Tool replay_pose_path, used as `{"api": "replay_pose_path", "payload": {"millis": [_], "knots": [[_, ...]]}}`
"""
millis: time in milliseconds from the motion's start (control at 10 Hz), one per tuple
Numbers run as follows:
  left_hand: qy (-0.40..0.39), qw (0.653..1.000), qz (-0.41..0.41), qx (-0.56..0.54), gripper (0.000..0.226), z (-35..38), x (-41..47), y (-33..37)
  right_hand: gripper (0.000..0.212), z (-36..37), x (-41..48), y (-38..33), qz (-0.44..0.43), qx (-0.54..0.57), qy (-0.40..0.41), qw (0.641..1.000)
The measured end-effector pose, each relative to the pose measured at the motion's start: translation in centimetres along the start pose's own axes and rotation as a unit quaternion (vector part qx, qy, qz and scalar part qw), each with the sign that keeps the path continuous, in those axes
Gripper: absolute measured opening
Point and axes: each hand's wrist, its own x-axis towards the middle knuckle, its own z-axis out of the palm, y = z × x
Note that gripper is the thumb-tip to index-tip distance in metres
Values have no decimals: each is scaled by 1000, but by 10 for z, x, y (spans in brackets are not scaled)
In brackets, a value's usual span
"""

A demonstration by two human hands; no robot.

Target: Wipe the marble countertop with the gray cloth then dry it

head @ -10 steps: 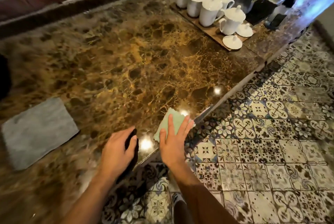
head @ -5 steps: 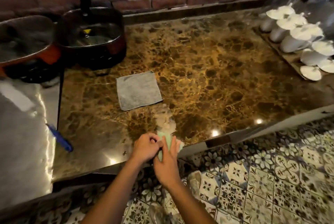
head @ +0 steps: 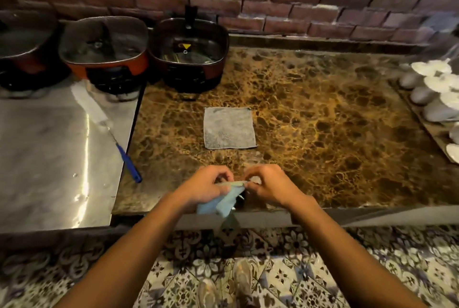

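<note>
Fingers of left hand (head: pixel 203 188) and right hand (head: pixel 270 187) both pinched on a soft, crumpled pale green-blue cloth (head: pixel 223 201) at the front edge of the glossy, veined brown marble countertop (head: pixel 323 133). Gray cloth (head: pixel 229 127), flat fuzzy square, lies apart at 12 o'clock from hands. Square glass-lidded pots (head: pixel 188 51) at 11 o'clock; brushed steel surface (head: pixel 49 158) at 9; white ceramic cups (head: pixel 432 94) at 2.

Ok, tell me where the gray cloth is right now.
In the head view, the gray cloth lies flat mid-countertop, untouched, just in front of the nearest dark pot.
</note>
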Motion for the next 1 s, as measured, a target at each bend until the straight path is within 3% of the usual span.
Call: {"api": "replay_pose_path", "payload": {"millis": [100,300,400,500,600,700,900,1000], "knots": [[21,999,-24,41,20,-14,5,-9,19,-16,19,11,16,-46,13,999],[214,971,-38,104,19,-30,28,-21,21,-32,53,31,-13,-36,126,991],[242,960,-38,133,21,-19,34,-32,18,-19,56,31,-36,-51,140,988],[194,965,-52,171,23,8,28,-54,18,15,48,37,-5,-67,74,995],[70,959,-75,265,24,32,17,-66,18,52,31,43,-5,-111,-24,994],[6,944,-82,319,26,45,6,-70,23,87,13,56,1,-123,-15,992],[54,941,-53,331,24,44,6,-59,42,82,-9,53,38,-96,45,994],[103,936,-7,336,36,30,18,-30,47,47,-20,58,107,-116,100,982]]}}
